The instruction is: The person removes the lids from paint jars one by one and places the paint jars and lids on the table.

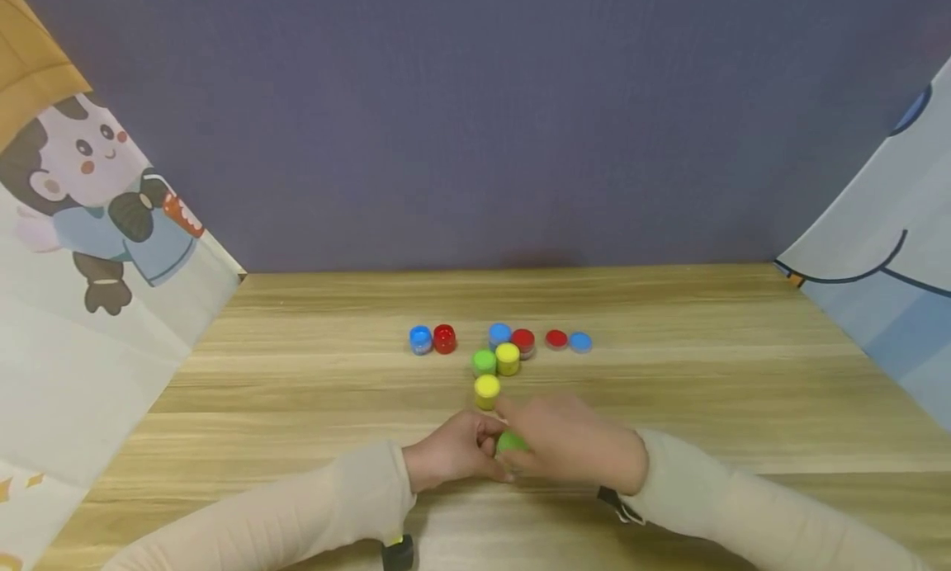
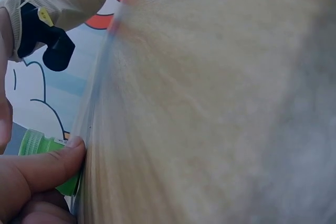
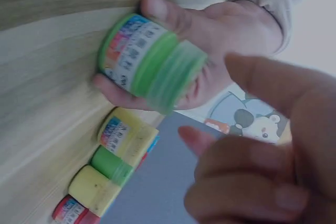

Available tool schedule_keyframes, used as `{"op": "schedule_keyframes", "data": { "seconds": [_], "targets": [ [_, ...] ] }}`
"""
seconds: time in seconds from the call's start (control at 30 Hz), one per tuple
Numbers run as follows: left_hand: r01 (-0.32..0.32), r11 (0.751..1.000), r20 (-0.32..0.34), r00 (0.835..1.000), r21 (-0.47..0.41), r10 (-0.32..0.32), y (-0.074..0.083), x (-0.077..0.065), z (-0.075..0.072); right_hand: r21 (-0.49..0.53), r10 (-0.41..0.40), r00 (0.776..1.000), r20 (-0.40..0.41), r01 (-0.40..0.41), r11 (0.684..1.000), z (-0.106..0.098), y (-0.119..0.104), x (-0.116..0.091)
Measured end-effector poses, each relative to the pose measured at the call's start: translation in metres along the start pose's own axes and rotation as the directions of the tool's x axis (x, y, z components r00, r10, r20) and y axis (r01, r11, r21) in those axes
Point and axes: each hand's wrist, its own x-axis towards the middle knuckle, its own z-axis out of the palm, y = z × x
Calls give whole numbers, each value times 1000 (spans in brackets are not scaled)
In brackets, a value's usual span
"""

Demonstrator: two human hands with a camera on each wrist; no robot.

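My left hand (image 1: 462, 449) grips a green paint jar (image 3: 139, 59) by its body, thumb on one side and fingers on the other. The jar stands on the table with its ribbed translucent green lid (image 3: 176, 77) on top. My right hand (image 1: 568, 439) hovers over that lid. In the right wrist view its fingers (image 3: 283, 77) are spread apart around the lid, with a gap between, and hold nothing. Just beyond the hands is a yellow jar (image 1: 486, 392) with its lid on.
Farther back stand lidded green (image 1: 484, 363), yellow (image 1: 508, 359), blue (image 1: 500, 335) and red (image 1: 523, 342) jars, close together. To their left are lidless blue (image 1: 420, 340) and red (image 1: 444, 339) jars. Red (image 1: 556, 339) and blue (image 1: 580, 342) lids lie at right.
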Motion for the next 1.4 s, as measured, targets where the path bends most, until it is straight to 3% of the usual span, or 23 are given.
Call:
{"op": "schedule_keyframes", "data": {
  "seconds": [0.2,0.47,0.6,0.97,1.2,1.4],
  "targets": [
    [4,1000,-17,1000,25,-4,0,-1,0,-53,87,990,-111,-94,994,11,-1,0],
    [-4,1000,-16,1000,15,4,0,-1,1,-100,124,981,-150,-140,985,17,-4,1],
    [-1,1000,-11,1000,2,1,0,0,2,-130,92,987,-134,-110,985,16,-3,2],
    [2,1000,7,1000,6,-2,2,-2,-1,-24,36,999,5,-36,999,3,0,2],
    [8,1000,-6,1000,12,-8,0,0,-1,-53,-37,999,-11,36,998,-3,1,-2],
    [-6,1000,3,1000,15,6,-2,0,-1,-18,21,1000,-16,-21,1000,-2,1,-1]
  ]
}}
